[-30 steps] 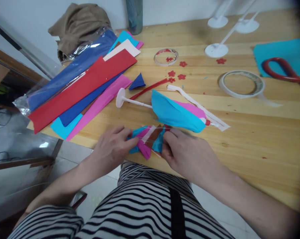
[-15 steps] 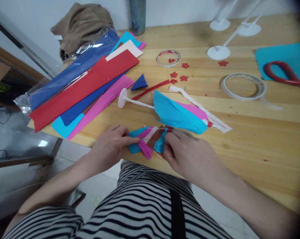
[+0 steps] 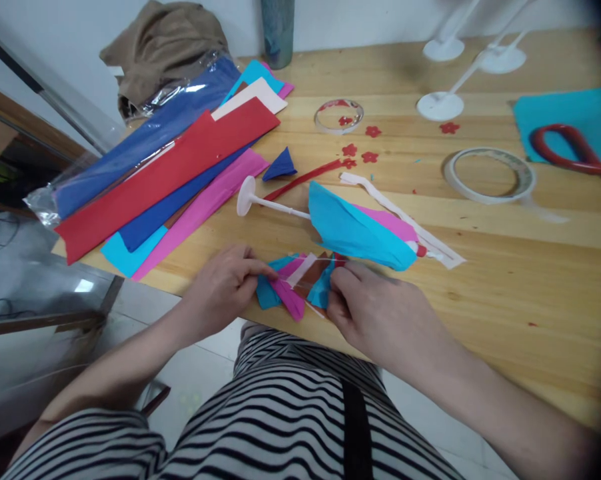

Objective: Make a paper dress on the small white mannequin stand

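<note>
Your left hand (image 3: 224,288) and right hand (image 3: 375,312) meet at the near edge of the counter (image 3: 505,280). Both are on the small bundle of paper scraps (image 3: 300,280), a fan of blue, pink and brown pieces with a pale strip across it. Your left grip is pinched on the bundle's left end, thumb and fingertips closed over the blue paper. Your right grip is pinched on its right end, with the fingers curled down over the blue and brown pieces. The bundle sits between your two hands at the counter's edge, just above your striped lap. Just behind it lies a paper flower (image 3: 355,230) of blue and pink on a white stick, its round foot (image 3: 245,195) pointing left. Farther left is a pile of long coloured sheets (image 3: 170,160). To the right, well apart, are a tape roll (image 3: 490,175) and red scissors (image 3: 565,143) resting on a blue sheet (image 3: 545,110).
</note>
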Action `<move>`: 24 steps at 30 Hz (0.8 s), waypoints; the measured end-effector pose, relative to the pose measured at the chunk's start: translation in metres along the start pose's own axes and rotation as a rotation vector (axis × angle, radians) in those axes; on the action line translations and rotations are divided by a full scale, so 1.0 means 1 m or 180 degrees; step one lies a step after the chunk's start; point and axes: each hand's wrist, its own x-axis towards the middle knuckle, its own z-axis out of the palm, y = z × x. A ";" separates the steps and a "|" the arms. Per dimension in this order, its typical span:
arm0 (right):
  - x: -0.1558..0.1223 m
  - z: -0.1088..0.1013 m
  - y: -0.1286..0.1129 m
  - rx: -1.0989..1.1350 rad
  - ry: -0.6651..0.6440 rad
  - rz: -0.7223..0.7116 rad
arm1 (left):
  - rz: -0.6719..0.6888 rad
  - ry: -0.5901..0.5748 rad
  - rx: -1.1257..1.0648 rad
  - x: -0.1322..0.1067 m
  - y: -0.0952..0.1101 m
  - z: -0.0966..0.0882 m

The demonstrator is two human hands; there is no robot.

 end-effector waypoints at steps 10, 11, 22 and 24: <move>0.000 0.005 0.001 -0.0066 0.0184 -0.0031 | -0.0341 0.0046 0.0289 0.009 0.012 0.004; 0.000 0.005 0.001 -0.0066 0.0193 -0.0041 | -0.0349 0.0055 0.0314 0.009 0.012 0.004; 0.000 0.001 0.001 0.0011 -0.0043 0.0076 | -0.0421 0.0122 0.0618 0.003 0.024 0.007; -0.001 0.000 0.000 0.0015 -0.0086 0.0101 | -0.0395 0.0135 0.0715 0.005 0.026 0.007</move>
